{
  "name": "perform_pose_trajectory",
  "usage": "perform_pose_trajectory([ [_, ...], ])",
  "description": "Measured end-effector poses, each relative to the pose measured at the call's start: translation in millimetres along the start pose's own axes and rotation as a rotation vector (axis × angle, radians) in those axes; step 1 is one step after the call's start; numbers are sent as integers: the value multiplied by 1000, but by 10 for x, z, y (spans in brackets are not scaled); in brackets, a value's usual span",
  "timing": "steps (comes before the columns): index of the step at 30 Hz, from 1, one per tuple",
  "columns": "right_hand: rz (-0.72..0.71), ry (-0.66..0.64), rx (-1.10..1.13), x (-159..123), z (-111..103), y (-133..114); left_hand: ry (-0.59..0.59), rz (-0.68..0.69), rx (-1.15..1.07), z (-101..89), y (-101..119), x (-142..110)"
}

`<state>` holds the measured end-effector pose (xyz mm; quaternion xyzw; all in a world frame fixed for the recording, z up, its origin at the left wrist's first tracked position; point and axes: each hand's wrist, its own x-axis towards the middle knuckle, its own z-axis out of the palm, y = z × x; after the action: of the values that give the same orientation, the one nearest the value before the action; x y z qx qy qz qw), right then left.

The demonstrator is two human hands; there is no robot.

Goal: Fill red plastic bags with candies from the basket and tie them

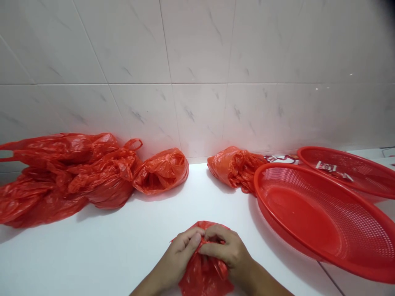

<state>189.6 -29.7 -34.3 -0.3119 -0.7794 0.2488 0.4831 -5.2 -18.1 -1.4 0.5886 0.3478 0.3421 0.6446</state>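
Gripping, with closed left hand (182, 250) and closed right hand (228, 248), a thin, light, slippery red plastic bag (203, 273), limp and soft, best held at its bunched top (211, 242), near centre.

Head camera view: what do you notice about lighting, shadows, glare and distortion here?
Head view: the tile wall bows with wide-angle distortion, with small glints of glare at right; soft shadows fall on the white counter beside the red mesh basket; the left hand and right hand show no blur.
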Motion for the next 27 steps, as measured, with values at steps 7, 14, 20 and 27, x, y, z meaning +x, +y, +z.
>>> perform_pose_trajectory([
  [7,-95,53,35,61,-155,78,216,28,143,-175,47,28],
  [14,-71,283,-82,115,-344,50,615,241,362,-333,94,3],
  [20,178,453,141,86,-388,62,948,271,213,-715,144,88],
  [27,431,354,716,109,-240,192,629,150,-237,-590,96,125],
])
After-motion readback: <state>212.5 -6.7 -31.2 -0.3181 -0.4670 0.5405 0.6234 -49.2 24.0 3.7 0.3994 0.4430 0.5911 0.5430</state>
